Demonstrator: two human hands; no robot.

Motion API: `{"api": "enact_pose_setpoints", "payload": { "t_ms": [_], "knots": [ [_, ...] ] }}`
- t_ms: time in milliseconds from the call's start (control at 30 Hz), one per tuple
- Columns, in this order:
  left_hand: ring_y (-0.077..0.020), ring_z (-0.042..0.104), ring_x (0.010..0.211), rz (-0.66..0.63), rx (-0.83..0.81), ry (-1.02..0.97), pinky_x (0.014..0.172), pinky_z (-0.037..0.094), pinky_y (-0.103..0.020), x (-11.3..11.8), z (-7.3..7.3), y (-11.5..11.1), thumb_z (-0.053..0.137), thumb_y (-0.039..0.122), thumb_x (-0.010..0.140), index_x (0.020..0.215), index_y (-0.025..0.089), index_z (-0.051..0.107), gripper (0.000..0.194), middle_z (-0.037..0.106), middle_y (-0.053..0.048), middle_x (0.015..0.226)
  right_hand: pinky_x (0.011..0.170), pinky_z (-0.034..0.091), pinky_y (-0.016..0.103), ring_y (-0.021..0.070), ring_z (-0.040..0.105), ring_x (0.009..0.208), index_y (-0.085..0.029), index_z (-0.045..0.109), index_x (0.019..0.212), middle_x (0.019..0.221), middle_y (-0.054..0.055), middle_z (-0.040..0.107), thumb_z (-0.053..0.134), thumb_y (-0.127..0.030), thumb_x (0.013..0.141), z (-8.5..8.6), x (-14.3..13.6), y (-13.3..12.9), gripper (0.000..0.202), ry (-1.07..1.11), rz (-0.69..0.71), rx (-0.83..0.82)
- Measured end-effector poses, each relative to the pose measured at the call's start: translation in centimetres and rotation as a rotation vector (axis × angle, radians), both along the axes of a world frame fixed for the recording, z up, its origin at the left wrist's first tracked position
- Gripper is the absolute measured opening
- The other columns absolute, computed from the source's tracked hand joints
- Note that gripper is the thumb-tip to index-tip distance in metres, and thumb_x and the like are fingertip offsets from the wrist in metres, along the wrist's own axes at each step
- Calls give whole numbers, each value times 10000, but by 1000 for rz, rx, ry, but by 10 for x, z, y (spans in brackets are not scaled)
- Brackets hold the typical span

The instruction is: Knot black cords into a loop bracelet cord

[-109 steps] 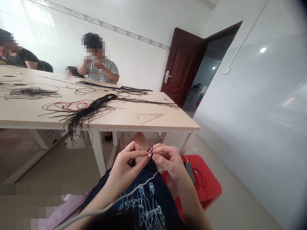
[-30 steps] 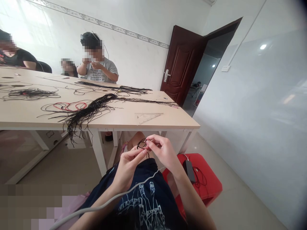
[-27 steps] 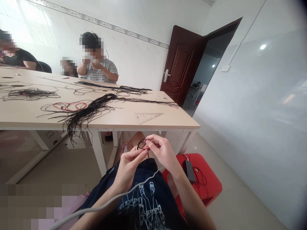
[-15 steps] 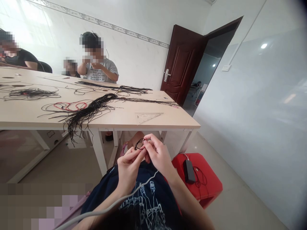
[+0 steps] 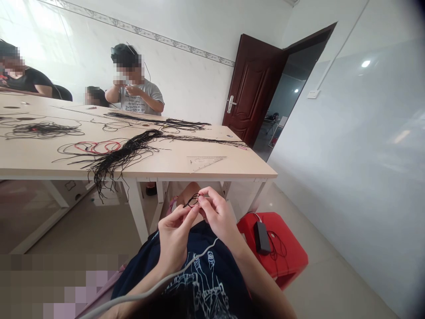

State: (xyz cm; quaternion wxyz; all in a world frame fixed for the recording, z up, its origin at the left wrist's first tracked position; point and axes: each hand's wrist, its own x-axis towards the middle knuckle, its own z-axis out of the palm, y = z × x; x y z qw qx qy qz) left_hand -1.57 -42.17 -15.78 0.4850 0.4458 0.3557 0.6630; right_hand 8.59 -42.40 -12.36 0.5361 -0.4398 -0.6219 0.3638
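Above my lap, just below the table edge, a thin black cord point(image 5: 190, 200) is looped between my two hands. My left hand point(image 5: 175, 232) is closed, thumb and fingers pinching the cord's lower side. My right hand point(image 5: 216, 213) pinches the other side of the loop with thumb and forefinger. The fingertips of both hands are close together, and they partly hide the cord. A bundle of black cords point(image 5: 128, 153) lies on the table beyond, with ends hanging over the front edge.
On the table point(image 5: 172, 166) lie a clear set square point(image 5: 206, 163), a red cord point(image 5: 96, 147) and more black cords point(image 5: 43, 129). A red stool point(image 5: 292, 254) at my right bears a black power adapter point(image 5: 262, 238). A pale cable point(image 5: 166, 275) crosses my lap. Several people sit across the table.
My left hand has shifted slightly to the left, and the cord loop between my hands has changed shape. My right hand has barely moved.
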Motion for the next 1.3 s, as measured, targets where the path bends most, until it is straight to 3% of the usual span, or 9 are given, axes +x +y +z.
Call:
{"api": "enact_pose_setpoints", "payload": {
  "t_ms": [167, 333, 500, 567, 633, 733, 800, 1000, 1300],
  "knots": [
    [-101, 458, 565, -17, 44, 83, 520, 396, -220, 1, 2, 1, 731, 319, 631, 652, 178, 730, 142, 513, 17, 544, 407, 370, 177, 84, 433, 400, -225, 450, 858, 539, -59, 462, 396, -348, 878, 0, -1, -1, 136, 13, 25, -47],
    [-99, 382, 513, 68, 124, 206, 465, 307, -233, -2, 4, -2, 723, 302, 632, 664, 188, 727, 118, 452, 27, 515, 452, 372, 178, 96, 470, 512, -214, 482, 827, 626, -29, 496, 435, -365, 856, 4, 0, -2, 161, 37, -7, -30],
    [-149, 466, 615, 218, 244, 239, 609, 400, -274, -14, 14, -10, 681, 297, 668, 637, 213, 621, 109, 522, 2, 624, 420, 265, 185, 72, 320, 448, -183, 527, 753, 519, -61, 357, 496, -345, 822, 15, 13, -7, 178, -24, -78, 34],
    [-188, 535, 811, 90, 251, 200, 766, 435, -302, -16, 19, -11, 636, 325, 715, 855, 219, 585, 183, 582, -27, 826, 417, 258, 188, 69, 320, 443, -177, 544, 732, 512, -59, 378, 512, -327, 810, 19, 17, -10, 172, -38, -93, 51],
    [-195, 552, 909, -177, 165, 149, 836, 430, -321, -16, 22, -12, 583, 353, 769, 1067, 225, 484, 339, 582, -49, 967, 432, 294, 187, 72, 370, 455, -173, 557, 732, 533, -47, 440, 518, -308, 803, 21, 19, -12, 158, -33, -95, 61],
    [-109, 528, 607, -556, -28, 120, 623, 430, -250, -15, 24, -13, 519, 390, 824, 1112, 229, 419, 346, 572, -5, 798, 440, 323, 187, 77, 402, 463, -166, 571, 728, 540, -36, 475, 523, -292, 798, 23, 21, -16, 152, -36, -117, 73],
    [-69, 406, 484, -619, -62, 176, 495, 334, -198, -17, 24, -13, 508, 410, 833, 1050, 225, 448, 291, 492, 44, 643, 438, 324, 189, 80, 398, 463, -163, 582, 718, 528, -36, 467, 533, -292, 792, 25, 22, -18, 156, -58, -142, 76],
    [-101, 437, 579, -272, 178, 566, 531, 336, -203, -27, 27, -9, 540, 349, 806, 736, 173, 577, 193, 511, 12, 633, 437, 320, 196, 88, 395, 475, -156, 608, 693, 522, -24, 470, 544, -294, 786, 30, 27, -24, 179, -92, -165, 46],
    [-117, 502, 606, -32, 309, 447, 514, 395, -199, -36, 36, -1, 555, 306, 804, 734, 191, 607, 144, 579, 4, 677, 431, 280, 178, 61, 354, 468, -139, 609, 685, 532, -35, 458, 539, -228, 783, 39, 27, -33, 149, -49, -34, -40]
  ]
}}
